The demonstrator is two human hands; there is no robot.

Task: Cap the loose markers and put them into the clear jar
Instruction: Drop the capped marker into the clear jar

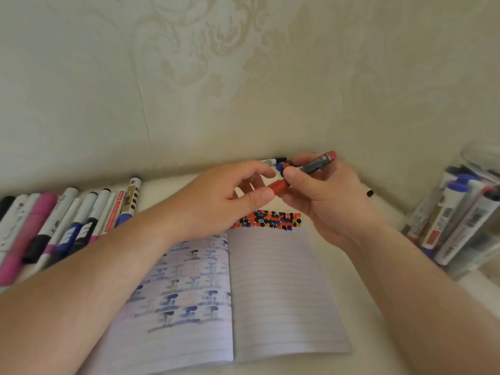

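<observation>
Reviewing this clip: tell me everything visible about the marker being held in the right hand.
The marker has a dark grey barrel with printed labelling and a red end cap. It is held off the table above the open notebook, tilted with the red end up and to the right. The right hand grips its barrel; fingers hide the tip end. The left hand pinches a red cap just below it, not yet fitted.

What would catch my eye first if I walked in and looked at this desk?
Probably the two hands meeting mid-frame: the left hand pinches a red cap while the right hand holds a red-ended marker. Below them lies an open lined notebook with a bright patch of coloured dots at the top of its right page. A row of markers lies at left, and a clear jar of markers stands at right.
</observation>
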